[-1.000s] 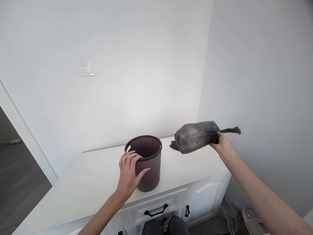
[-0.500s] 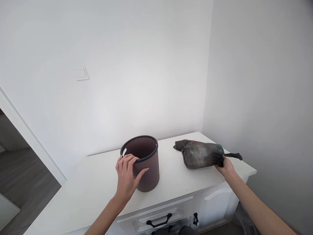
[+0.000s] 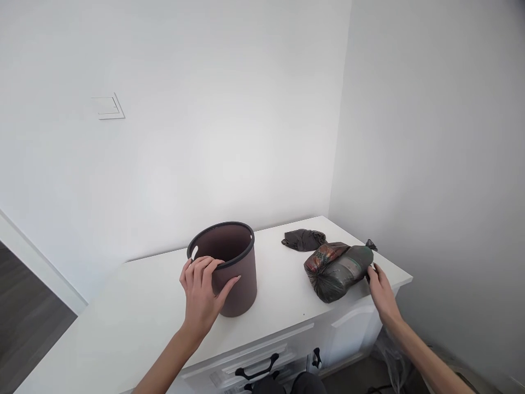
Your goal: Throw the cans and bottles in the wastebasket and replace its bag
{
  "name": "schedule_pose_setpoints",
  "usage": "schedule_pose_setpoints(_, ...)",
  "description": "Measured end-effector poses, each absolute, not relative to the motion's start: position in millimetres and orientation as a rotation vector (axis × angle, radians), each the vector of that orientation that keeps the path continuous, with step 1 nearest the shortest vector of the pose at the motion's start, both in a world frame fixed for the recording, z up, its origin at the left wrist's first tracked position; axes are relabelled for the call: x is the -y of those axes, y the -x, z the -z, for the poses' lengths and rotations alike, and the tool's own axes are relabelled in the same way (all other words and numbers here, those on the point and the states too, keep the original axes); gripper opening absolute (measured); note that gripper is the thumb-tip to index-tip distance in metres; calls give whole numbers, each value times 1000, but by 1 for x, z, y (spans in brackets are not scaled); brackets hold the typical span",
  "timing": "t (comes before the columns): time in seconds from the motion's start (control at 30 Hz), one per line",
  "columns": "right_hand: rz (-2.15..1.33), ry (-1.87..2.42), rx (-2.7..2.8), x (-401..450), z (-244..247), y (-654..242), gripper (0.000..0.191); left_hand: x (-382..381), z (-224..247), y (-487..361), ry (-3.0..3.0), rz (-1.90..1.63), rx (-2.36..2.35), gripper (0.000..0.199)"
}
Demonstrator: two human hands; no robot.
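Observation:
A dark purple-brown trash can [image 3: 241,284] with a black rim stands upright on the white cabinet top. My left hand [image 3: 203,287] grips its near left rim, fingers over the edge and thumb along the outside wall. To the right, a filled, knotted black garbage bag [image 3: 340,271] lies near the front edge, with packaging showing through the thin plastic. My right hand [image 3: 381,290] is closed against its right end, fingertips partly hidden. Behind that bag lies a crumpled black plastic bag [image 3: 303,239], touched by neither hand.
The white cabinet [image 3: 156,306] has black handles [image 3: 258,368] along its front. Walls rise behind it and to the right, with a light switch [image 3: 109,106] on the back wall. Clear plastic [image 3: 391,358] lies on the floor at lower right.
The filled bag has turned, its left end coming nearer the front edge and its knotted tail now pointing up. The crumpled bag behind shows more fully. My view has shifted slightly right.

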State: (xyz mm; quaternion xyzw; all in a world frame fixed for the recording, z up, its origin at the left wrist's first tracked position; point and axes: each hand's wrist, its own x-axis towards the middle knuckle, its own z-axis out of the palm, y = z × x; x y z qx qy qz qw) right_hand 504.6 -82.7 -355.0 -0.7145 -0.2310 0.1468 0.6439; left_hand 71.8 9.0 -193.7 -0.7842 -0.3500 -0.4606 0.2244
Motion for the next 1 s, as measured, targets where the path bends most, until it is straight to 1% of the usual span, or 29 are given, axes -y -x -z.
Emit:
schedule_pose_setpoints(0.1, -338, 1705, 678, 114, 358, -456, 90, -8, 194, -70, 2163, 1280, 953, 44)
schedule_pose_setpoints(0.27, -423, 1749, 818, 128, 354, -391, 98, -4, 193, -65, 2200, 1284, 946, 43)
schedule_pose_setpoints(0.4, -479, 1789, 837, 106, 359, -380, 101, -3, 192, -59, 2244, 1251, 946, 42)
schedule_pose_setpoints(0.53, -394, 1873, 920, 93, 380, -382, 100, -5, 191, -53, 2284, 1187, 938, 44)
schedule_pose_setpoints(0.67, -277, 1904, 1056, 102, 404, -366, 93, 6, 191, -47, 2331, 1103, 953, 61)
schedule_pose_setpoints(0.77, -204, 1882, 1161, 113, 413, -341, 84, 27, 206, -39, 2363, 1085, 955, 73)
schedule_pose_setpoints(0.87, -207, 1764, 1345, 118, 414, -319, 72, 52, 240, -23, 2429, 1143, 1026, 77)
schedule_pose_setpoints(1.0, -282, 1606, 1497, 108, 406, -302, 64, 65, 298, 18, 2473, 1199, 1509, 73)
